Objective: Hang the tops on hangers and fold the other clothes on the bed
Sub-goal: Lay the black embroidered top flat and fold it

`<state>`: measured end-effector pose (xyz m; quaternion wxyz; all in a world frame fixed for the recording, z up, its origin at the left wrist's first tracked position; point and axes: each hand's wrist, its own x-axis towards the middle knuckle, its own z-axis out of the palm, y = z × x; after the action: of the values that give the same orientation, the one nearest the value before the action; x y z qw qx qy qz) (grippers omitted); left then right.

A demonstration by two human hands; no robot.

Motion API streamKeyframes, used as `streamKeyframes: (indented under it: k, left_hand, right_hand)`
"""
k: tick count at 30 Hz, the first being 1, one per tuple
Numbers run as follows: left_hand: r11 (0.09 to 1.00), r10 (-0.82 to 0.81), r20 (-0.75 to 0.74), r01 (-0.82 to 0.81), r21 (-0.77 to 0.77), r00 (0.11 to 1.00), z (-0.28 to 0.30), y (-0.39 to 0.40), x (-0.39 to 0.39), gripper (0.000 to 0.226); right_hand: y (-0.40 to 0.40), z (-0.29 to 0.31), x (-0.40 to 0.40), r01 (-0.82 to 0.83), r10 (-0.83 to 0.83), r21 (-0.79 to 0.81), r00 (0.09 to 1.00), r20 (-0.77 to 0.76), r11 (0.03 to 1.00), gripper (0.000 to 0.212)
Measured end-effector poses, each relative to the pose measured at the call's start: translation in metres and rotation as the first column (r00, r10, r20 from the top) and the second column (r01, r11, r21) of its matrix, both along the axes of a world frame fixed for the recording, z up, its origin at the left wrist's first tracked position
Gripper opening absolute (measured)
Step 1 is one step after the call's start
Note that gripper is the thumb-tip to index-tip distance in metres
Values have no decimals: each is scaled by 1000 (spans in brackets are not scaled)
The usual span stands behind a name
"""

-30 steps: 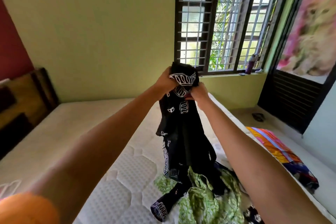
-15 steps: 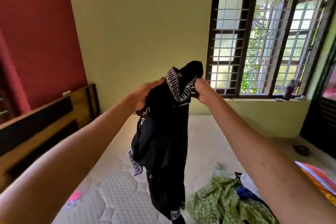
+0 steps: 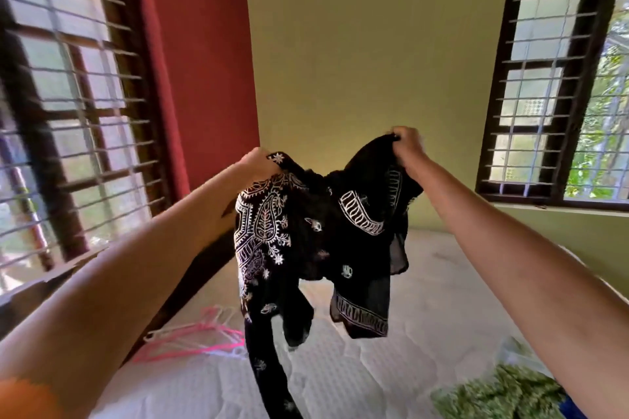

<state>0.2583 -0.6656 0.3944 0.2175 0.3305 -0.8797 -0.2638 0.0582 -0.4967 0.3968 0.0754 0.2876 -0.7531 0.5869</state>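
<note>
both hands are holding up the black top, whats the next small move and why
Probably pull the two hands apart to spread it. The left hand and right hand grip the black embroidered top at its upper edge, yet it hangs bunched and twisted. The pink hangers lie on the mattress below.

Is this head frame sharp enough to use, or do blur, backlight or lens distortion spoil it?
Head view: motion blur smears the left window bars and the pink hangers; wide-angle bending curves the wall edges; daylight through the right window is bright; the black embroidered top stays readable but dark.
</note>
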Motion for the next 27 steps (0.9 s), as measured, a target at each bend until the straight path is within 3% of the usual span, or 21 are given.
streamKeyframes:
  k: [3, 5, 7, 8, 11, 13, 15, 17, 19, 21, 23, 25, 27]
  left_hand:
    - [920, -30, -153, 87, 383, 988, 8, -11, 15, 58]
    - [877, 1, -247, 118, 465, 969, 11, -8, 24, 46]
    - [856, 22, -329, 152, 493, 944, 11, -9, 27, 41]
    - [844, 37, -372, 170, 509, 927, 12, -3, 31, 38]
    - [771, 70, -520, 285, 570, 852, 15, -2, 36, 24]
    - [733, 8, -563, 378, 565, 827, 16, -1, 41, 31]
    - [687, -139, -569, 493, 534, 811, 16, -2, 48, 43]
    - [622, -256, -545, 568, 539, 798, 17, -8, 51, 50]
    - [592, -347, -538, 625, 509, 768, 16, -8, 48, 47]
    - [753, -310, -499, 530, 390, 809, 8, -7, 39, 46]
    - [931, -152, -454, 282, 234, 878, -9, -5, 28, 61]
    - [993, -91, -325, 111, 46, 942, -21, 1, 21, 62]
    - [990, -89, -129, 73, -124, 988, -23, 0, 18, 39]
  right_hand:
    - [-28, -5, 36, -153, 161, 243, 987, -13, 958, 32]
    - [-44, -4, 69, -153, 197, 353, 976, -93, 923, 35]
    - [-57, -7, 99, -91, 201, 395, 948, -245, 914, 17]
    - [-60, -10, 113, -131, 245, 404, 938, -245, 906, 6]
    - [-69, -27, 146, -357, 431, 536, 902, -14, 765, 23]
    - [-72, -38, 156, -441, 452, 579, 882, 137, 685, 38]
    - [-75, -44, 158, -568, 495, 443, 823, 280, 694, 52]
    - [-82, -48, 156, -591, 557, 283, 807, 198, 756, 41]
    - [-86, -46, 157, -494, 490, 112, 870, 65, 862, 15]
    - [-90, -41, 150, -362, 374, -137, 925, 70, 922, 13]
    - [-89, -31, 136, -250, 356, -419, 913, 198, 873, 15]
    - [-88, -22, 114, -175, 390, -552, 871, 300, 815, 15]
    - [-85, -16, 101, -208, 456, -573, 826, 331, 793, 20]
